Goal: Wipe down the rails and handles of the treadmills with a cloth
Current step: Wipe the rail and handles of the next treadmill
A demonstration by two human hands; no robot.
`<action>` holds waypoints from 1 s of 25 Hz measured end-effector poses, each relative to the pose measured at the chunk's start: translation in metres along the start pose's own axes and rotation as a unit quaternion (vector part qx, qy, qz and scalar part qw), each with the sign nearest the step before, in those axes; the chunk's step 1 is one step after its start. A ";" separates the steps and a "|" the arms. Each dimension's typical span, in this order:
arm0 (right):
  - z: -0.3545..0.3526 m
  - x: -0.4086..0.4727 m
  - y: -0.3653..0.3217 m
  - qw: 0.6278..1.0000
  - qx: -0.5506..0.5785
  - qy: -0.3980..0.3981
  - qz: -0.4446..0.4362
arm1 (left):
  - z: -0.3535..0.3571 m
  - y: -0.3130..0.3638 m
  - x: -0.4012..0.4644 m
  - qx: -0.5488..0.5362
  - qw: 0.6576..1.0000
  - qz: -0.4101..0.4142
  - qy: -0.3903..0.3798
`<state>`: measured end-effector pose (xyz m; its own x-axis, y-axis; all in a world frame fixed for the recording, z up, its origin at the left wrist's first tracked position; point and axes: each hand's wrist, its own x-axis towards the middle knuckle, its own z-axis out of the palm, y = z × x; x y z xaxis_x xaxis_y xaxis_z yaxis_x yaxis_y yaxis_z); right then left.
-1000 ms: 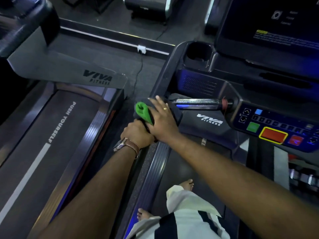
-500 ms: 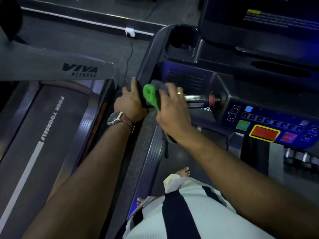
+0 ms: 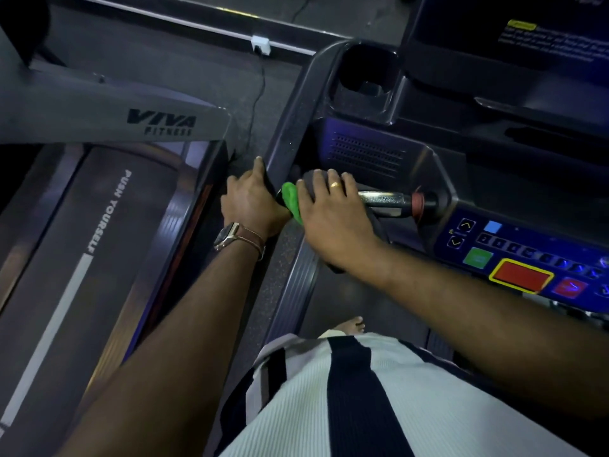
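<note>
I stand on a treadmill. Its dark left side rail runs up to the console. My left hand, with a watch on the wrist, grips that rail from the outside. A green cloth with a dark outer layer is wrapped over the chrome handle that sticks out from the console. My right hand lies over the cloth with fingers curled round it and the handle, a ring on one finger. The part of the handle under the cloth is hidden.
The blue control panel with green and red buttons lies to the right. A cup holder sits at the console's left corner. A second treadmill with a belt marked PUSH YOURSELF stands to the left, across a narrow floor gap.
Both hands moved forward along the left rail toward the console. My right hand carried the cloth from the rail's rear end onto the chrome handle; my left hand shifted up the rail.
</note>
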<state>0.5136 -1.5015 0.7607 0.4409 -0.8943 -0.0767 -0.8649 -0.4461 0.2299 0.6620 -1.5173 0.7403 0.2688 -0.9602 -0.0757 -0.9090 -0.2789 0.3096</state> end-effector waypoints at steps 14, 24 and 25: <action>-0.010 0.041 -0.016 0.986 0.067 -0.131 0.074 | -0.011 0.003 -0.002 -0.041 0.999 0.017 -0.013; -0.039 0.076 0.022 0.941 0.207 -0.265 0.030 | -0.011 0.000 -0.001 -0.032 0.999 -0.002 -0.026; -0.046 0.088 0.030 0.922 0.223 -0.315 0.030 | -0.011 0.001 -0.001 -0.031 0.999 0.003 -0.027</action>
<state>0.5379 -1.5919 0.8057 0.2837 -0.6974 -0.6582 -0.9577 -0.2402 -0.1583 0.6646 -1.5166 0.7510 0.2442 -0.9618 -0.1236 -0.8889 -0.2729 0.3680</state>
